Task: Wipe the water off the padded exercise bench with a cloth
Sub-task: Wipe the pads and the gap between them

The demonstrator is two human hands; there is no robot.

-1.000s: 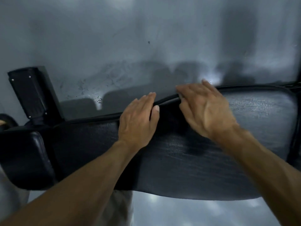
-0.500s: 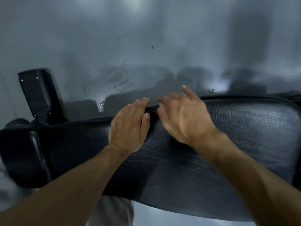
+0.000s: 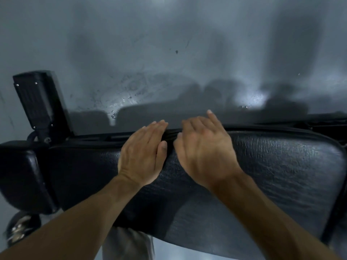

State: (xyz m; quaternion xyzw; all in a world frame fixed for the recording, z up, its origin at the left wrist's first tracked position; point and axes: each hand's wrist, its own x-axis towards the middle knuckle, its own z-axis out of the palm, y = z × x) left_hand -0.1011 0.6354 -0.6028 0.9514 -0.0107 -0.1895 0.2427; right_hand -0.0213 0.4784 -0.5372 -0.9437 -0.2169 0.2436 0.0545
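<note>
The black padded bench (image 3: 272, 175) runs across the view, its textured cover glossy. My left hand (image 3: 142, 156) lies flat on the pad near its far edge, fingers straight and together. My right hand (image 3: 202, 147) is just beside it, fingers relaxed and slightly raised, a little blurred. Between the two hands a dark ridge (image 3: 170, 136) shows along the far edge; I cannot tell whether it is a dark cloth or the bench seam. No other cloth is visible.
A smaller black pad (image 3: 18, 175) adjoins the bench at the left, with a black upright bracket (image 3: 37, 102) behind it and a wheel (image 3: 20, 228) below. Beyond the bench lies a grey floor with water drops (image 3: 122, 104). Light shorts (image 3: 127, 244) show under the bench.
My right hand has slid left along the far edge until it is next to my left hand. The left hand has barely moved on the pad. The view has shifted slightly.
</note>
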